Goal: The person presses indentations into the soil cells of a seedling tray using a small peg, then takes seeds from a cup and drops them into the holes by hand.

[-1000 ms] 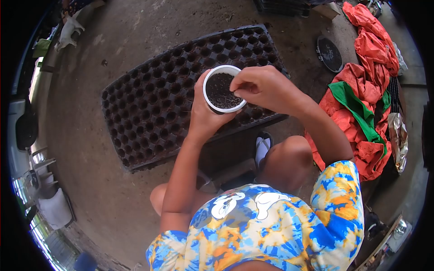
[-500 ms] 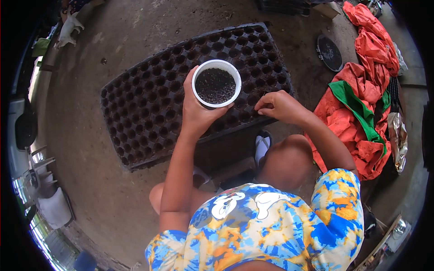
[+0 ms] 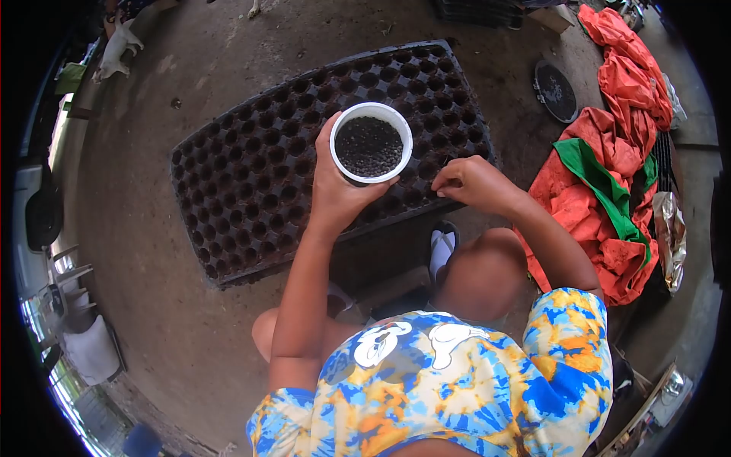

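Observation:
My left hand (image 3: 339, 194) is wrapped round a white plastic cup (image 3: 409, 145), held above the seedling tray. Small dark round seeds (image 3: 369, 146) lie inside the cup. My right hand (image 3: 474, 183) hovers over the tray's near right part, thumb and fingertips pinched together. Anything between those fingertips is too small or hidden to make out. Below both hands the black seedling tray (image 3: 259, 164) lies at a slant, its many round cells lined with dark soil. The cup and my hands cover some of its cells.
Crumpled red and green cloth (image 3: 586, 206) lies on the right, beside a round black lid (image 3: 555, 90). A white cat (image 3: 118, 49) lies at upper left. Black stacked trays (image 3: 476, 11) stand at the back. My foot in a sandal (image 3: 442, 251) is close to the tray's near edge.
My left hand and the cup have shifted slightly right. My right hand has moved very little and stays pinched. A pale leg or paw now shows at the top edge.

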### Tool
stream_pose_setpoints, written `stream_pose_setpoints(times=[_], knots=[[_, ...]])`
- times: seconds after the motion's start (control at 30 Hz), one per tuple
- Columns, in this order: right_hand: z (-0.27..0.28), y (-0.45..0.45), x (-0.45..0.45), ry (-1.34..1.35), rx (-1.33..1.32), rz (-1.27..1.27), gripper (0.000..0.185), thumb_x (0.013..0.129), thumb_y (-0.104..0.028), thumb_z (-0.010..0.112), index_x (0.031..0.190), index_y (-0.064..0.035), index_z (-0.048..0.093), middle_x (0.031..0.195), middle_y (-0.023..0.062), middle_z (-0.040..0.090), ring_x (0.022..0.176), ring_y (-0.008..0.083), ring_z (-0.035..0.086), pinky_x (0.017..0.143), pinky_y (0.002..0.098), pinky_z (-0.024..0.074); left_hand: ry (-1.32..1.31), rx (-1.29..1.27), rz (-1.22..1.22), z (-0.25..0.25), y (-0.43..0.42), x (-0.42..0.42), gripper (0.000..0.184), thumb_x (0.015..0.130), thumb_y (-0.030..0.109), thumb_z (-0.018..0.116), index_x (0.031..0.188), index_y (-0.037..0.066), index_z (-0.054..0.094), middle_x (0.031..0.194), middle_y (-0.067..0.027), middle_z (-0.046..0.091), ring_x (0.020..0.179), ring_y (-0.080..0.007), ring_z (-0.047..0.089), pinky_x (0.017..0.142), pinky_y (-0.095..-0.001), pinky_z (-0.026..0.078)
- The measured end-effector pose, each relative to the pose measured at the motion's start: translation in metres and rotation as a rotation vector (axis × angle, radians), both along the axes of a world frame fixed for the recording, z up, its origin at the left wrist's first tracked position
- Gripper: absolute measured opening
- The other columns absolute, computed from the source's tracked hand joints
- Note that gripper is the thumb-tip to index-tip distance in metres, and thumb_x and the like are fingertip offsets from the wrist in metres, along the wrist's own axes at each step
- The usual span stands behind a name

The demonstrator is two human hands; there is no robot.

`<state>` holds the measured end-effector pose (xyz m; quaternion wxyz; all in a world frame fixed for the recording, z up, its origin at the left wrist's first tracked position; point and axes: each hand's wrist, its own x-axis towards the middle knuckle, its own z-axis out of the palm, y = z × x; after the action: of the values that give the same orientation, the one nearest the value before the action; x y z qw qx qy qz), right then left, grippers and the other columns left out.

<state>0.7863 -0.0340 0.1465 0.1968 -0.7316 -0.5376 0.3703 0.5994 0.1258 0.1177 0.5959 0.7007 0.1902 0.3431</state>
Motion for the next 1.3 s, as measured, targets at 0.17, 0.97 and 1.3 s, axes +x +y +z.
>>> stream_pose_setpoints(times=[0.17, 0.97, 1.3], knots=[[0.005, -0.012, 0.012, -0.105, -0.007, -0.021, 0.015, 0.078, -0.004, 0.068, 0.093, -0.0019, 0.07, 0.087, 0.0118, 0.067, 0.078, 0.0245, 0.067, 0.072, 0.0323, 0.0525, -0.01, -0.01, -0.002, -0.001, 0.0, 0.0, 0.102, 0.057, 0.007, 0.086, 0.14, 0.003, 0.027, 0.127, -0.0127, 0.051, 0.118, -0.0215, 0.052, 0.101, -0.0341, 0.041], [0.033, 0.013, 0.011, 0.061, 0.083, -0.132, 0.009, 0.079, -0.003, 0.066, 0.087, -0.0001, 0.064, 0.075, 0.0078, 0.066, 0.071, 0.0134, 0.063, 0.066, 0.0283, 0.05, 0.024, -0.008, -0.039, -0.006, -0.012, 0.006, 0.099, 0.056, 0.009, 0.086, 0.138, 0.003, 0.031, 0.127, -0.0124, 0.051, 0.118, -0.0221, 0.052, 0.101, -0.0342, 0.042], [-0.002, -0.016, 0.02, 0.042, -0.106, -0.203, 0.014, 0.079, -0.007, 0.066, 0.091, -0.0013, 0.066, 0.084, 0.0131, 0.069, 0.079, 0.0209, 0.066, 0.072, 0.0324, 0.0508, 0.022, 0.002, -0.043, -0.005, -0.011, 0.004, 0.1, 0.057, 0.007, 0.086, 0.139, 0.003, 0.029, 0.127, -0.0121, 0.05, 0.118, -0.0214, 0.052, 0.102, -0.034, 0.041]])
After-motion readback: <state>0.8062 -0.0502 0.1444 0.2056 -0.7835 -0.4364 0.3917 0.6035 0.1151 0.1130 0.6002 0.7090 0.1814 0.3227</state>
